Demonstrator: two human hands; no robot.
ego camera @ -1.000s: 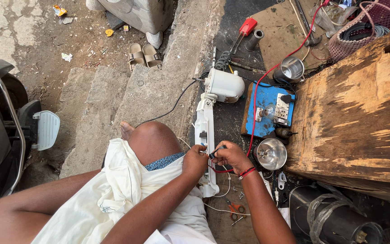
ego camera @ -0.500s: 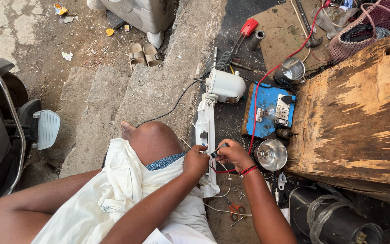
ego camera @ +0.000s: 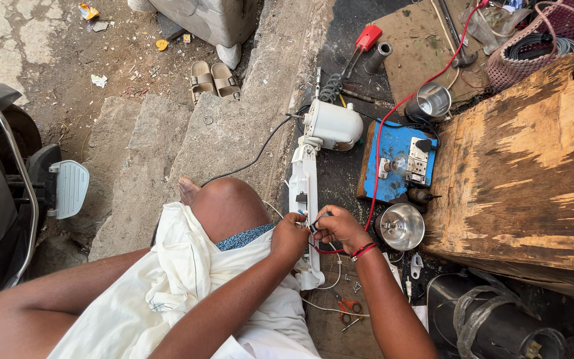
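Here we have both hands close together over the long white machine part point(ego camera: 303, 199) that lies across our lap and reaches out to a round white motor point(ego camera: 330, 123) on the ground. Our left hand point(ego camera: 289, 237) is curled tight and pinches something small against the white part; we cannot tell just what. Our right hand point(ego camera: 340, 228) is curled too and pinches a small dark tool point(ego camera: 318, 223) at its tip, right where thin wires come out of the part. A red wire point(ego camera: 393, 110) runs from near our right wrist up past a blue board point(ego camera: 398, 161) with switches. Just beside our right hand sits a shiny metal bowl point(ego camera: 400, 226). A big wooden block point(ego camera: 533, 159) stands to the right. We think we are fixing the wires inside the white part. The next move likely calls for a steady, small push or twist with the tool while the left hand keeps the part from sliding.
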